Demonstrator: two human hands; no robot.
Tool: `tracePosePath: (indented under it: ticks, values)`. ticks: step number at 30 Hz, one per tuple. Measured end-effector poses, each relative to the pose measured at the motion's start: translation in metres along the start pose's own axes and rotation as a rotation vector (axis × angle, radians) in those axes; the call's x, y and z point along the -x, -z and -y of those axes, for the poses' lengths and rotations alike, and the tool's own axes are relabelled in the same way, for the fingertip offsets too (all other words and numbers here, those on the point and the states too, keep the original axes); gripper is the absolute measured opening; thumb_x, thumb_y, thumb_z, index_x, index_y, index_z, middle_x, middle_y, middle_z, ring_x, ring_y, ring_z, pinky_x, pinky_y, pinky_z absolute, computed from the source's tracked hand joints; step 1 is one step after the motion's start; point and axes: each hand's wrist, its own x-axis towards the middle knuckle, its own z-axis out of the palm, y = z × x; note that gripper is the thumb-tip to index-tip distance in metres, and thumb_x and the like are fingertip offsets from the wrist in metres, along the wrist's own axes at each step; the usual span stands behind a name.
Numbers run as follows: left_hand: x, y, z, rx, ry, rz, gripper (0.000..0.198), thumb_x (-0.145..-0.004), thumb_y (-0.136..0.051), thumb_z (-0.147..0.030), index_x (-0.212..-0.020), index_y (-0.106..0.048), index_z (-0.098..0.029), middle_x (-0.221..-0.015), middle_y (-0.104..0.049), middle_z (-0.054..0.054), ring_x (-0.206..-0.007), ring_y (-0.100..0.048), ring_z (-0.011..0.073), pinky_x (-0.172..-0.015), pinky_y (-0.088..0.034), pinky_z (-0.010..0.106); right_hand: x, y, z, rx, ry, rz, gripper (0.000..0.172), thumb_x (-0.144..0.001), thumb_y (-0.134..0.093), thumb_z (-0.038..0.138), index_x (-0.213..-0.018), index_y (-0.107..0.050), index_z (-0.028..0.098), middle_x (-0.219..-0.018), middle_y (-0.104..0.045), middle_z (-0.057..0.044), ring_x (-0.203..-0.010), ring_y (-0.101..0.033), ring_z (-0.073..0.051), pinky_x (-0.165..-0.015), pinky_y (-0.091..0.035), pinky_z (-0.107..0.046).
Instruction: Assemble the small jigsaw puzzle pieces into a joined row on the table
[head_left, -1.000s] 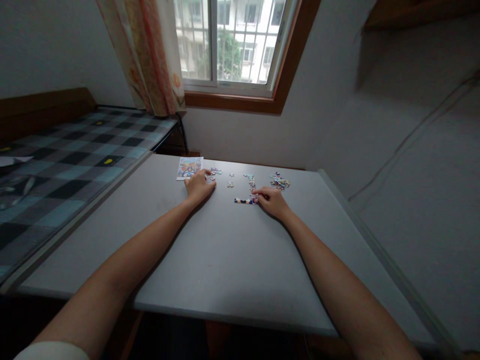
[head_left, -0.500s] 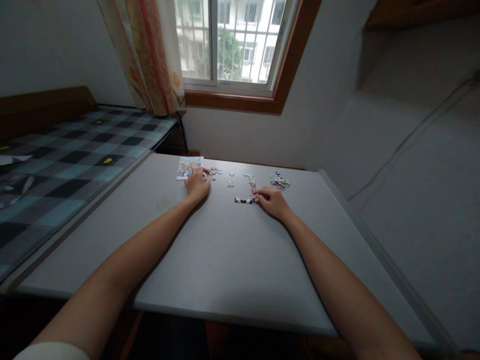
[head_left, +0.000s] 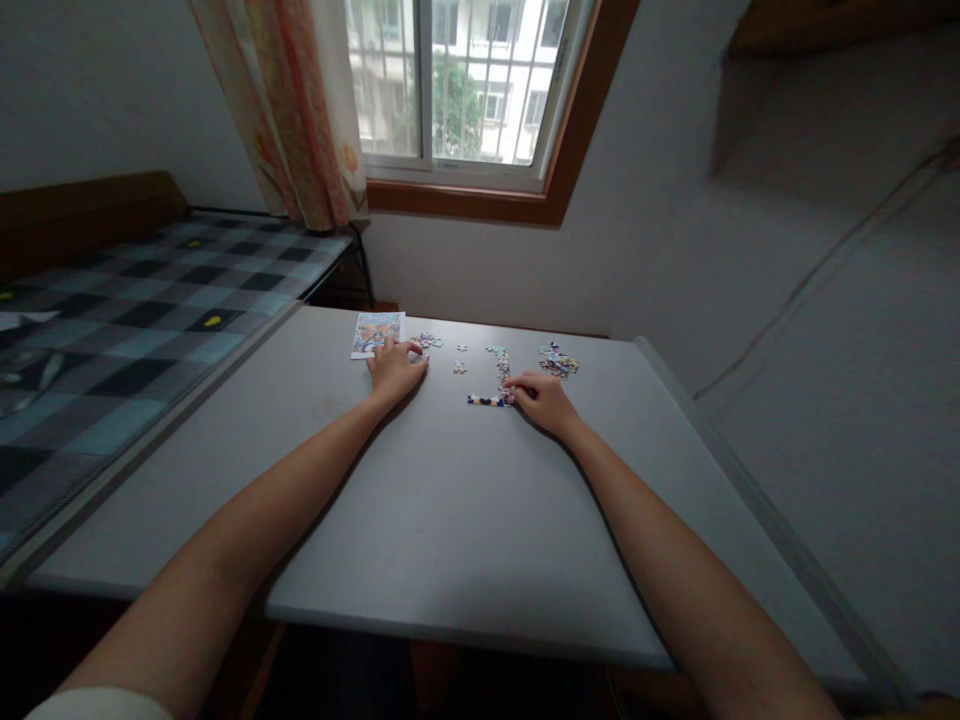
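Observation:
A picture sheet (head_left: 367,335) lies near the table's far edge, its lower right part under my left hand (head_left: 395,371). The fingers of that hand are apart, beside a small cluster of puzzle pieces (head_left: 429,340). My right hand (head_left: 545,399) rests at the lower right corner of a joined puzzle strip (head_left: 502,362), its index finger extended onto the pieces and the other fingers curled. Whether it pinches a piece is too small to tell. A dark-edged row (head_left: 484,401) runs left from that corner. Loose pieces (head_left: 460,368) lie between my hands.
A heap of puzzle pieces (head_left: 559,361) sits right of the strip on the grey-white table (head_left: 450,520). A bed with a checked cover (head_left: 165,290) adjoins the left side. Behind the table are a window (head_left: 465,90) and a curtain (head_left: 292,110).
My left hand's thumb has spread to the right, toward the small cluster. My right hand stays at the strip's corner. The view has shifted slightly.

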Motion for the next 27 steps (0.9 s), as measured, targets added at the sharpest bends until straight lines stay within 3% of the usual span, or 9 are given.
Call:
tracePosePath:
  ticks: [19,27]
  values:
    - [-0.0041,-0.0015,0.0015,0.029,-0.002,0.022,0.021,-0.074,-0.066,-0.037,-0.092,-0.07,-0.028,-0.118,-0.059,0.008,-0.116,-0.05,0.034,-0.096,-0.039,0.049,0.0,-0.0009,-0.0031,0.016,0.011,0.004,0.025,-0.077,-0.052,0.015,-0.085,-0.076,0.017,-0.075,-0.067,-0.004,-0.06,-0.053,-0.013,-0.066,-0.041,-0.026]
    - [-0.0063,-0.0016,0.0021,0.058,0.041,0.007,0.027,-0.08,-0.052,-0.019,-0.098,-0.07,-0.028,-0.111,-0.065,0.004,-0.111,-0.053,0.0283,-0.094,-0.039,0.043,0.0002,-0.002,-0.0037,0.013,-0.004,0.009,0.024,-0.077,-0.053,0.016,-0.085,-0.076,0.016,-0.075,-0.067,-0.004,-0.06,-0.053,-0.012,-0.065,-0.041,-0.025]
